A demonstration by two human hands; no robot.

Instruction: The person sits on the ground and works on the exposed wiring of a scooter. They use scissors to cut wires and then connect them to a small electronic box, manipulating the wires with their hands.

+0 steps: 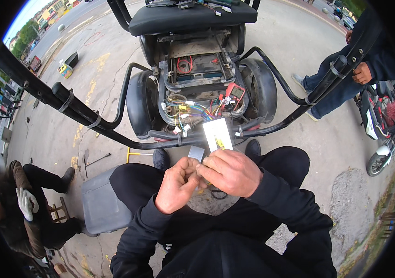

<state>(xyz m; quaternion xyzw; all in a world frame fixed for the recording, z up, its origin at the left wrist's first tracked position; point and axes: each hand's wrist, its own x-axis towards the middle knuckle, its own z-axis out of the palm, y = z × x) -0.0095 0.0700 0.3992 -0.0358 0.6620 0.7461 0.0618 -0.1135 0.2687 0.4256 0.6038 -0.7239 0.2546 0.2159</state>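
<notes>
My left hand (177,184) is closed in a pinch in front of my knees, its fingertips meeting those of my right hand (232,172). What they pinch is too small and covered to make out. A flat white rectangular piece (217,133) with a yellow-green mark shows just beyond my right knuckles; its lower end is hidden, so I cannot tell whether that hand grips it. Beyond my left fingers is a small silver-grey plate (196,153). Ahead, loose coloured wires with connectors (186,111) spill over the vehicle's frame, beside a red multimeter (235,94).
Black tubular bars (132,144) of the vehicle cross ahead, below its black seat (192,21). A grey plastic panel (105,200) lies at left near a seated person (26,204) in gloves. Another person (331,69) stands at right, near a motorcycle (380,120).
</notes>
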